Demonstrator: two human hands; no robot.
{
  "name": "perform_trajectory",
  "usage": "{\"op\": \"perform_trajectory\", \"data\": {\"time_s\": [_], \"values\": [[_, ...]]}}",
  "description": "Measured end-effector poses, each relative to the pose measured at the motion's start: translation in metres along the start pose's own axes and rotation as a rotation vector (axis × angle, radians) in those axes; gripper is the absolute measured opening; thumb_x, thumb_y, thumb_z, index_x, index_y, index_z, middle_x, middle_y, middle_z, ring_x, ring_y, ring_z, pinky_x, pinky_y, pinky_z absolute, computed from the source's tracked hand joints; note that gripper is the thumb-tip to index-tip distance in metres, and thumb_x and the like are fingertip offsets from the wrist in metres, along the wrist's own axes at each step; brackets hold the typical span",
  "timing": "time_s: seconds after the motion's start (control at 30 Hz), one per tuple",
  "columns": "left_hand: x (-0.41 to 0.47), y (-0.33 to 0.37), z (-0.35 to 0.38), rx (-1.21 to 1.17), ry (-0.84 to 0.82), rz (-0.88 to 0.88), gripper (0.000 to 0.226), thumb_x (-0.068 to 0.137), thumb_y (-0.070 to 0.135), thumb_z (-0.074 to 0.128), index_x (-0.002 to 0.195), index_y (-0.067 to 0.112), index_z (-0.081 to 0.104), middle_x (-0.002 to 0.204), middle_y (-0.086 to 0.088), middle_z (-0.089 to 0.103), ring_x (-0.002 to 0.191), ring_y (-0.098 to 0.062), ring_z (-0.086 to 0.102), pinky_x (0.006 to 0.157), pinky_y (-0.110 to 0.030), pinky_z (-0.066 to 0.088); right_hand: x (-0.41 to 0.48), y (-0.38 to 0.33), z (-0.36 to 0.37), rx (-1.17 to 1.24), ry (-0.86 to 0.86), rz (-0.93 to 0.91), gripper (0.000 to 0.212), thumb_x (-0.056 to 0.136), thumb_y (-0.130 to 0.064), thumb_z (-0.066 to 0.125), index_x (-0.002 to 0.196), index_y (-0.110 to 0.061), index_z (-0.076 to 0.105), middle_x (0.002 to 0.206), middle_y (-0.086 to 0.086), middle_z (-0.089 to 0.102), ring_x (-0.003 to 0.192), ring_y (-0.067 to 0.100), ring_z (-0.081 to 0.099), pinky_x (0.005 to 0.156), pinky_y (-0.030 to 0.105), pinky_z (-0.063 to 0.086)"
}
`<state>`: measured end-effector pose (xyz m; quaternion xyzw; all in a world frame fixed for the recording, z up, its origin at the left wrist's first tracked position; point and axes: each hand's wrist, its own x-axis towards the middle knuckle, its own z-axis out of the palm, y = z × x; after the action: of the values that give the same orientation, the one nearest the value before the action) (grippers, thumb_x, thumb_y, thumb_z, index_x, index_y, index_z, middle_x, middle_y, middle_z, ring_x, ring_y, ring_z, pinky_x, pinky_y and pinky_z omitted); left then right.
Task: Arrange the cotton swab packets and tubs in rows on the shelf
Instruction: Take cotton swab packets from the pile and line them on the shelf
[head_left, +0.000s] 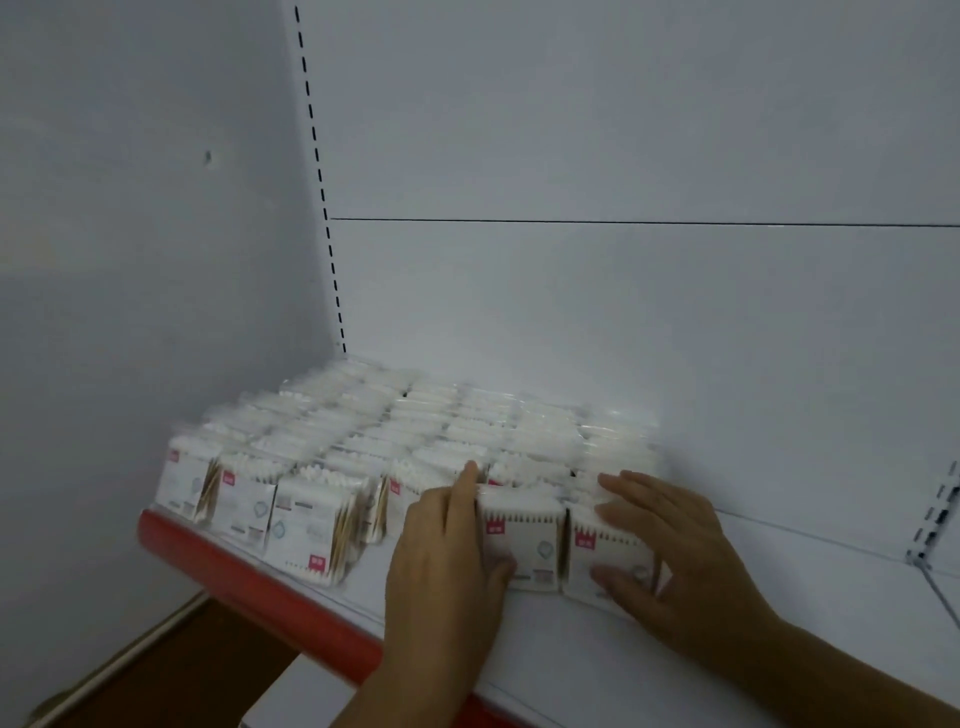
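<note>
Several rows of white cotton swab packets (415, 431) stand on the left part of the white shelf (597, 670), reaching back to the rear wall. Two front packets sit side by side between my hands. My left hand (447, 566) holds the left one (524, 545), fingers along its left side and thumb on its front. My right hand (675, 561) grips the right packet (608, 551), fingers over its top and thumb on its lower front. No tubs are in view.
The shelf has a red front edge (270, 597). A white side wall (130, 260) closes the left end. Slotted uprights run up the back corner (322, 197) and at the far right (935, 514). Bare shelf surface lies to the right of my right hand.
</note>
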<state>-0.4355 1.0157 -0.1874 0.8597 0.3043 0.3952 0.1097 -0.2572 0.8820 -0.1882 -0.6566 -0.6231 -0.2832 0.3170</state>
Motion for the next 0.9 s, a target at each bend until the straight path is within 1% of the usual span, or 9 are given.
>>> {"op": "perform_trajectory", "data": {"time_s": [0.03, 0.1, 0.17, 0.23, 0.3, 0.47, 0.67, 0.8, 0.9], "values": [[-0.001, 0.0, 0.0, 0.013, 0.074, 0.063, 0.094, 0.055, 0.023, 0.09, 0.137, 0.018, 0.043, 0.109, -0.001, 0.054, 0.097, -0.023, 0.058, 0.073, -0.028, 0.048, 0.0, 0.002, 0.0, 0.022, -0.003, 0.002, 0.044, 0.075, -0.05, 0.063, 0.111, -0.025, 0.06, 0.133, -0.01, 0.05, 0.127, 0.009, 0.042, 0.1, 0.036, 0.036], [-0.002, 0.001, -0.001, -0.003, 0.176, 0.108, 0.079, 0.046, 0.015, 0.092, 0.112, 0.019, 0.051, 0.095, -0.001, 0.057, 0.084, -0.026, 0.061, 0.067, -0.035, 0.052, 0.0, 0.003, 0.001, 0.043, -0.003, 0.002, 0.047, 0.073, -0.05, 0.064, 0.113, -0.025, 0.059, 0.134, -0.008, 0.05, 0.128, 0.009, 0.041, 0.103, 0.033, 0.034], [-0.002, -0.002, -0.001, -0.075, 0.168, 0.032, 0.065, 0.05, 0.019, 0.09, 0.097, 0.027, 0.047, 0.091, 0.008, 0.049, 0.084, -0.021, 0.056, 0.069, -0.036, 0.051, 0.002, 0.004, 0.004, 0.056, 0.007, 0.006, 0.048, 0.073, -0.049, 0.064, 0.112, -0.022, 0.063, 0.134, -0.006, 0.051, 0.128, 0.011, 0.042, 0.103, 0.031, 0.031], [-0.001, -0.007, 0.001, -0.141, 0.106, -0.109, 0.061, 0.056, 0.034, 0.086, 0.091, 0.035, 0.036, 0.09, 0.018, 0.039, 0.089, -0.01, 0.043, 0.074, -0.029, 0.042, 0.004, 0.003, 0.006, 0.055, 0.017, 0.007, 0.047, 0.075, -0.049, 0.062, 0.114, -0.021, 0.062, 0.133, -0.004, 0.052, 0.126, 0.014, 0.044, 0.103, 0.032, 0.03], [0.003, -0.01, 0.004, -0.188, -0.001, -0.196, 0.055, 0.061, 0.046, 0.08, 0.085, 0.04, 0.031, 0.091, 0.022, 0.034, 0.088, -0.004, 0.033, 0.071, -0.022, 0.031, 0.005, 0.002, 0.008, 0.045, 0.023, -0.011, 0.045, 0.077, -0.048, 0.06, 0.114, -0.023, 0.06, 0.133, -0.003, 0.052, 0.126, 0.017, 0.045, 0.103, 0.035, 0.031], [0.019, -0.01, 0.005, -0.095, -0.161, -0.19, 0.039, 0.066, 0.049, 0.068, 0.087, 0.032, 0.041, 0.088, 0.02, 0.031, 0.09, -0.009, 0.034, 0.069, -0.023, 0.032, 0.003, 0.002, 0.01, 0.031, 0.018, -0.004, 0.045, 0.079, -0.045, 0.06, 0.113, -0.016, 0.066, 0.133, -0.001, 0.054, 0.123, 0.019, 0.049, 0.101, 0.042, 0.035], [0.02, -0.014, 0.01, -0.07, -0.103, -0.179, 0.04, 0.065, 0.054, 0.067, 0.083, 0.035, 0.038, 0.084, 0.021, 0.03, 0.084, -0.008, 0.034, 0.075, -0.028, 0.031, 0.001, -0.002, 0.011, -0.017, 0.003, 0.018, 0.052, 0.079, -0.042, 0.061, 0.122, -0.012, 0.061, 0.132, -0.002, 0.054, 0.124, 0.015, 0.048, 0.105, 0.034, 0.033], [0.02, -0.019, 0.011, -0.221, -0.111, -0.149, 0.035, 0.069, 0.04, 0.074, 0.078, 0.029, 0.041, 0.085, 0.017, 0.032, 0.087, -0.009, 0.036, 0.064, -0.021, 0.03, 0.003, -0.004, 0.011, -0.067, 0.013, 0.005, 0.049, 0.08, -0.041, 0.061, 0.118, -0.009, 0.063, 0.127, 0.003, 0.058, 0.12, 0.018, 0.051, 0.097, 0.039, 0.039], [0.019, -0.022, 0.012, -0.237, -0.086, -0.117, 0.029, 0.072, 0.033, 0.072, 0.077, 0.027, 0.044, 0.083, 0.017, 0.033, 0.087, -0.01, 0.038, 0.066, -0.021, 0.03, 0.002, -0.006, 0.009, -0.081, -0.003, -0.001, 0.049, 0.081, -0.04, 0.062, 0.123, -0.014, 0.06, 0.129, 0.003, 0.056, 0.121, 0.018, 0.05, 0.098, 0.039, 0.039]]}}
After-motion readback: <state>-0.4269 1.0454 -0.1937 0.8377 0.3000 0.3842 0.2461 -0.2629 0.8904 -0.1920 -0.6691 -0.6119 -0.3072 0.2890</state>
